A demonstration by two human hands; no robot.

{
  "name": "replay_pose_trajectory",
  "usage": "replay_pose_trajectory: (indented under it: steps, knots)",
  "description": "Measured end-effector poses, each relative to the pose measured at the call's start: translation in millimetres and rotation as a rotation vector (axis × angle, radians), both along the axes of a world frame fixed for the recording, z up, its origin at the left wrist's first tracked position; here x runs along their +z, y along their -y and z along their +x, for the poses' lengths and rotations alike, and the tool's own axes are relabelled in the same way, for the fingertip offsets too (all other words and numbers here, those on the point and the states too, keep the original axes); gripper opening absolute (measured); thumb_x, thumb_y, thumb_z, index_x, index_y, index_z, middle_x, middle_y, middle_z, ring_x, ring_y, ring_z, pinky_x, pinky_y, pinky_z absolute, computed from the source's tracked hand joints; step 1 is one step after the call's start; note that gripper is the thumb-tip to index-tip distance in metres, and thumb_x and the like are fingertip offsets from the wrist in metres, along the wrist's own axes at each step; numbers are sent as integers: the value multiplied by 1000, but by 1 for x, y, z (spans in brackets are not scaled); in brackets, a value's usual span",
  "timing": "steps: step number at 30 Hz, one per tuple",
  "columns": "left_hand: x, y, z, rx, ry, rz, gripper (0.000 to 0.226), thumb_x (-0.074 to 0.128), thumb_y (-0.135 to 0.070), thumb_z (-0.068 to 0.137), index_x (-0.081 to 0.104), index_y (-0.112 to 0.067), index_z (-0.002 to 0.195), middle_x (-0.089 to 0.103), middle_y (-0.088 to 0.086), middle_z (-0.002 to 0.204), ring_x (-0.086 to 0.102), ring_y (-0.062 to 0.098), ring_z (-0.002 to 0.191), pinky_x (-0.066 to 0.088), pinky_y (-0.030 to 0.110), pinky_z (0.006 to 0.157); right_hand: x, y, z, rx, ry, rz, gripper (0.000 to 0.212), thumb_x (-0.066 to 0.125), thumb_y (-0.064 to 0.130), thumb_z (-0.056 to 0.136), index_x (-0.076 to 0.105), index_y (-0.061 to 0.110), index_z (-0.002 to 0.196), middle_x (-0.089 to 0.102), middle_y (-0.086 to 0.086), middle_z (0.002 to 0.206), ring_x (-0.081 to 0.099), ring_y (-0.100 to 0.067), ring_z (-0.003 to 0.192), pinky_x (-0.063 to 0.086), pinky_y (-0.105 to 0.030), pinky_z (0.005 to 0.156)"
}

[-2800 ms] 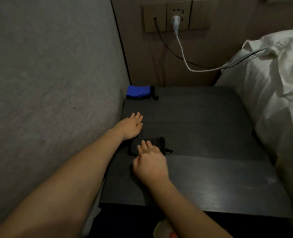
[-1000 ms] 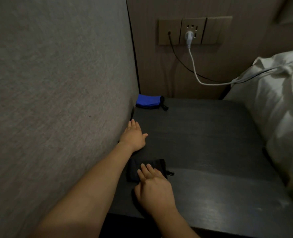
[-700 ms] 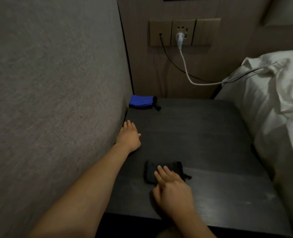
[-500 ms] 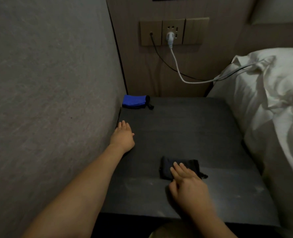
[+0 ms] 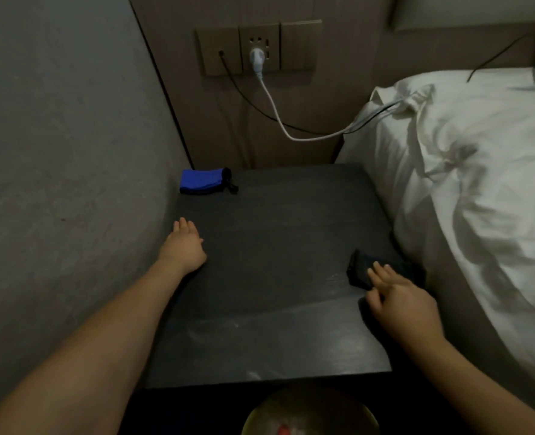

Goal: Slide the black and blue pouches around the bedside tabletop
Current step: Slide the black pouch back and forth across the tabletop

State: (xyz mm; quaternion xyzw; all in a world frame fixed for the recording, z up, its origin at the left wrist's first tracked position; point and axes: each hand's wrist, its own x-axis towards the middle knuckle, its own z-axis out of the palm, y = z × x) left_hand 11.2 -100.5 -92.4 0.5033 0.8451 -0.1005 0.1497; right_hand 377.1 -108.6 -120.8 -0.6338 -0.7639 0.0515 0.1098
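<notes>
Two flat hands: right hand [image 5: 401, 304] fingers pressing black pouch [image 5: 358, 271], left hand [image 5: 184, 246] on tabletop [image 5: 275, 240]

one pouch [image 5: 204, 181] far-left, other [image 5: 361, 272] seemingly right edge

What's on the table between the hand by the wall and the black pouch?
Nothing: the head view shows only bare dark tabletop between the left hand and the black pouch.

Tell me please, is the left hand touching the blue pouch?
No, the left hand rests flat on the tabletop, apart from the blue pouch in the far corner.
</notes>
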Motion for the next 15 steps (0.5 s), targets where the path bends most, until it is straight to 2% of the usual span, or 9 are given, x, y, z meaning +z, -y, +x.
replay_pose_trajectory:
  steps: [5,8,11,15]
  knots:
    - [2,0,-2,20,35,-3,62,31,-19,101,1,3,150,-5,19,160,1,30,150,12,37,122,-1,2,-4,-45,-39,-10,39,50,23,81,68,15,115,60,-1,130,55,-16,122,49,-34,94]
    - [2,0,-1,30,37,11,61,31,-19,101,1,4,150,-4,20,160,1,30,150,13,37,122,0,6,-5,-95,-75,-35,38,54,20,86,63,16,122,53,1,137,47,-15,130,44,-34,100]
    - [1,3,1,47,50,25,60,30,-18,101,2,4,150,-3,20,160,2,31,150,12,37,122,1,13,-7,-118,-74,-12,41,47,23,84,65,13,119,56,-3,134,50,-20,127,46,-39,98]
    - [-1,13,7,22,55,88,58,30,-17,101,7,4,150,2,20,160,5,32,149,14,38,122,7,15,-11,-115,-8,-67,43,46,23,90,53,15,132,42,0,146,36,-15,137,36,-33,106]
